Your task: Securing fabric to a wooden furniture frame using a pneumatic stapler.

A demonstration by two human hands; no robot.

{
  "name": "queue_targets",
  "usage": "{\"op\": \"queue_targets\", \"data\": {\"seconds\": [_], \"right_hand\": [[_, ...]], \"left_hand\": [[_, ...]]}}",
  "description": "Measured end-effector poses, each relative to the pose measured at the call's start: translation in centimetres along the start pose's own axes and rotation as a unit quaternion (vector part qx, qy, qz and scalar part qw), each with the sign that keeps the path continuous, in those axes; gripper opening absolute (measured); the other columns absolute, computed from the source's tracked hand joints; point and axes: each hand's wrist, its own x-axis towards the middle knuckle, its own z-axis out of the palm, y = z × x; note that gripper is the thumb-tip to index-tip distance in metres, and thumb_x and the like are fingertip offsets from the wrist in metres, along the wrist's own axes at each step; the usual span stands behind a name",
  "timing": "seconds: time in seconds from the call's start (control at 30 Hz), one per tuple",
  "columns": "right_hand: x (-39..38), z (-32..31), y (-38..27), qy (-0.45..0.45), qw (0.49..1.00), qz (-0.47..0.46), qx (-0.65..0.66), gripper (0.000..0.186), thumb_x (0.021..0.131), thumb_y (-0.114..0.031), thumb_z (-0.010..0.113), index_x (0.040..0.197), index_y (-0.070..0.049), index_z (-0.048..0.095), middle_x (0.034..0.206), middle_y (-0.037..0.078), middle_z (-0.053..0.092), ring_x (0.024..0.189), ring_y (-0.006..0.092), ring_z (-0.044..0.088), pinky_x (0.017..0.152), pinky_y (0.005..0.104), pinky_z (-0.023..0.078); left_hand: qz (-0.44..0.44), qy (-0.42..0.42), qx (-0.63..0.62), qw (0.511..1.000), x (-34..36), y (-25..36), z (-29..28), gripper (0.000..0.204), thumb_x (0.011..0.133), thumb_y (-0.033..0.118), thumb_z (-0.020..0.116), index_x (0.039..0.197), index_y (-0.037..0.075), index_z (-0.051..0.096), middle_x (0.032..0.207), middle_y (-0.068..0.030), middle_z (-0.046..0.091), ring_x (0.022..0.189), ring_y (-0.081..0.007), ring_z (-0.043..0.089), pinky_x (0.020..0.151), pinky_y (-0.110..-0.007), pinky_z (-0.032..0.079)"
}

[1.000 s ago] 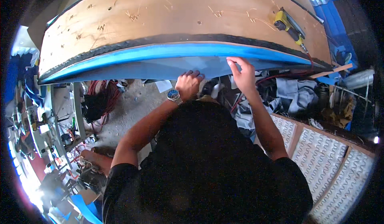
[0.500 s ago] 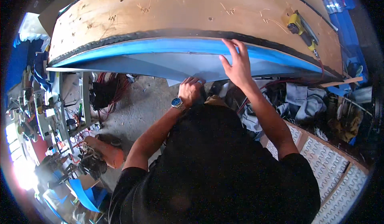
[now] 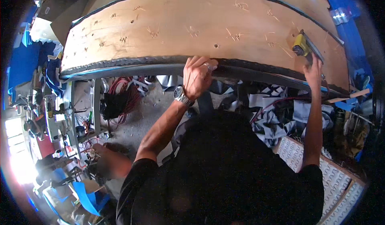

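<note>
Head view: our left hand (image 3: 197,75) holds the dark cover (image 3: 148,69), fingers curled, along the near edge of the wooden panel (image 3: 172,40) — seemingly the holding step. Farther out, our right hand (image 3: 313,72) meets the yellow tool (image 3: 299,45); its grip we cannot tell — a firm grasp seems called for.

Harsh white glare washes out an opening (image 3: 19,148) at the lower left, while the wooden panel (image 3: 172,34) is well lit. The black shirt (image 3: 228,169) sinks into grainy darkness; fisheye distortion bends edges toward a black rim.
</note>
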Motion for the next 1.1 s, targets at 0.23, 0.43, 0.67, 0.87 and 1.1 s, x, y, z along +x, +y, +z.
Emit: {"op": "queue_targets", "data": {"seconds": [0.23, 0.43, 0.67, 0.87, 1.1], "right_hand": [[5.1, 0.6, 1.9, -0.072, 0.987, -0.104, 0.096, 0.062, 0.084, -0.026, 0.064, 0.137, -0.007, 0.039, 0.124, 0.024, 0.054, 0.109, 0.0425, 0.053, 0.091, 0.0451, 0.044], [2.0, -8.5, -7.5, -0.15, 0.97, 0.063, 0.179, 0.042, 0.086, -0.035, 0.064, 0.11, -0.001, 0.06, 0.094, 0.013, 0.068, 0.087, 0.0276, 0.065, 0.077, 0.0409, 0.048], [-9.5, -10.1, -27.9, -0.163, 0.841, 0.215, 0.468, 0.033, 0.081, -0.017, 0.072, 0.109, -0.002, 0.064, 0.1, 0.011, 0.068, 0.091, 0.0189, 0.065, 0.083, 0.0346, 0.05], [-10.6, -7.7, -32.6, -0.172, 0.845, 0.224, 0.454, 0.028, 0.081, -0.022, 0.071, 0.097, 0.001, 0.066, 0.08, 0.013, 0.069, 0.073, 0.0185, 0.067, 0.066, 0.0344, 0.052], [-12.3, -6.2, -34.5, -0.148, 0.863, 0.242, 0.417, 0.026, 0.08, -0.023, 0.072, 0.085, 0.001, 0.066, 0.067, 0.012, 0.066, 0.061, 0.0203, 0.066, 0.055, 0.0345, 0.049]], "left_hand": [[-0.004, -0.007, 0.105, 0.994, 0.9, -2.0, 1.7, 0.016, 0.072, 0.007, 0.066, 0.087, 0.011, 0.068, 0.087, -0.0017, 0.062, 0.086, -0.0249, 0.055, 0.073, -0.037, 0.04], [0.0, -0.117, 0.011, 0.993, 1.9, -4.3, 0.8, 0.012, 0.075, 0.008, 0.067, 0.086, 0.011, 0.068, 0.088, -0.0035, 0.063, 0.082, -0.0268, 0.056, 0.073, -0.038, 0.045], [-0.067, -0.127, -0.084, 0.986, 2.4, -4.3, 1.0, 0.007, 0.073, 0.007, 0.064, 0.081, 0.006, 0.065, 0.087, -0.0093, 0.061, 0.088, -0.0295, 0.055, 0.076, -0.04, 0.043], [-0.069, -0.111, -0.085, 0.988, 2.3, -4.3, 1.1, 0.016, 0.067, 0.002, 0.06, 0.082, 0.004, 0.065, 0.091, -0.009, 0.062, 0.09, -0.0305, 0.055, 0.078, -0.039, 0.044], [-0.041, -0.088, -0.096, 0.991, 2.1, -4.6, 1.5, 0.013, 0.071, 0.004, 0.058, 0.081, 0.008, 0.065, 0.084, -0.0077, 0.06, 0.087, -0.0274, 0.055, 0.077, -0.038, 0.042]]}}
